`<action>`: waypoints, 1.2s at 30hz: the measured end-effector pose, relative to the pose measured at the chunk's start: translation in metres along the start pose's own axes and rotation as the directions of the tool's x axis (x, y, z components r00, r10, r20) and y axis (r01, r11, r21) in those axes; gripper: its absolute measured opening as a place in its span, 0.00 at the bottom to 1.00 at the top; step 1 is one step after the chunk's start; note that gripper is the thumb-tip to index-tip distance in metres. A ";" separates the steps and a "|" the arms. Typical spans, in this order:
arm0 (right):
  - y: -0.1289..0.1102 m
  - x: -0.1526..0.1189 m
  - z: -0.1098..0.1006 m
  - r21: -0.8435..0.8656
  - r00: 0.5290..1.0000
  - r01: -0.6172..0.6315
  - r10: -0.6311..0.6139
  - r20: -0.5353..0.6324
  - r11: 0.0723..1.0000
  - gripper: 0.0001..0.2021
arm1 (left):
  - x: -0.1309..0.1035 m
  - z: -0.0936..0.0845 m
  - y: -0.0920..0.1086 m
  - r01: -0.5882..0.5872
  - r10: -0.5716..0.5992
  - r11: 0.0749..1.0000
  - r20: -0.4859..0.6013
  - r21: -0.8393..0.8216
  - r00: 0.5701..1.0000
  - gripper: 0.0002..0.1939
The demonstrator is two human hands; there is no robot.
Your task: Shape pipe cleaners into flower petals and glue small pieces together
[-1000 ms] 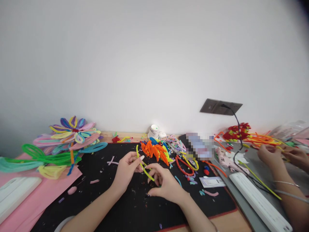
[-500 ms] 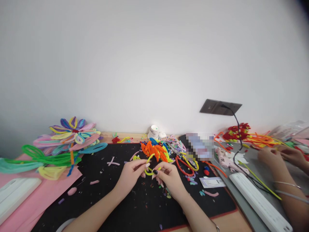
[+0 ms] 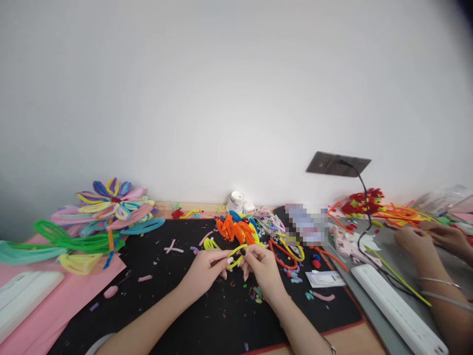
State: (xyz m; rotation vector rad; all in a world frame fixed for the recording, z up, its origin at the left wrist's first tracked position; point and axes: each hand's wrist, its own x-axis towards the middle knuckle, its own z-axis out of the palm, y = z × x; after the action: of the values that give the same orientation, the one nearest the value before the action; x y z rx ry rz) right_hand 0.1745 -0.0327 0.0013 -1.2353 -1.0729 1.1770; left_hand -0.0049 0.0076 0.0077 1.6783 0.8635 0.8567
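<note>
A yellow pipe cleaner [image 3: 234, 265], bent into a small loop, is held between my two hands above the black mat [image 3: 148, 305]. My left hand [image 3: 210, 266] pinches its left side between thumb and fingers. On the right side, the thumb and index finger of my right hand [image 3: 260, 264] close on the same loop. Just behind them lies a bunch of orange looped pipe cleaners [image 3: 234, 229] with blue and yellow ones among it. Another yellow looped piece [image 3: 210, 243] rests beyond my left fingers. A red loop [image 3: 281, 256] lies to the right of my right hand.
At left, a multicoloured pipe-cleaner flower [image 3: 115, 199] and green loops [image 3: 77, 239] lie on pink paper [image 3: 107, 271]. A paper cup [image 3: 235, 201] stands by the wall. To the right are a glue gun [image 3: 349, 246], a white power strip [image 3: 397, 308] and another person's hands [image 3: 419, 246].
The yellow pipe cleaner's upright end has come down, and the piece now forms a closed-looking loop. My hands have shifted slightly, with the right thumb and fingers higher on it.
</note>
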 end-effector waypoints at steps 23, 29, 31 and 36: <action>0.009 0.002 -0.003 -0.158 0.999 0.050 -0.048 0.016 0.986 0.09 | -0.002 0.004 -0.010 0.062 -0.071 0.996 0.165 0.058 0.984 0.18; 0.009 0.002 -0.004 -0.150 0.998 0.058 -0.057 0.007 0.987 0.09 | -0.002 0.004 -0.015 0.085 -0.095 0.994 0.166 0.065 0.982 0.16; 0.008 0.002 -0.004 -0.141 0.999 0.049 -0.050 -0.003 0.989 0.08 | -0.002 0.004 -0.016 0.086 -0.095 0.994 0.158 0.061 0.983 0.15; 0.004 0.003 -0.006 -0.109 0.999 0.018 -0.023 -0.044 0.994 0.09 | -0.001 0.003 -0.012 0.081 -0.081 0.997 -0.001 -0.013 0.997 0.16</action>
State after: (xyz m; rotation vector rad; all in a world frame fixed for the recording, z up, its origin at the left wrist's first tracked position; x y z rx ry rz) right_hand 0.1805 -0.0309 -0.0035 -1.3259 -1.1260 1.0823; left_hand -0.0044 0.0076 -0.0046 1.6209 0.9190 0.8066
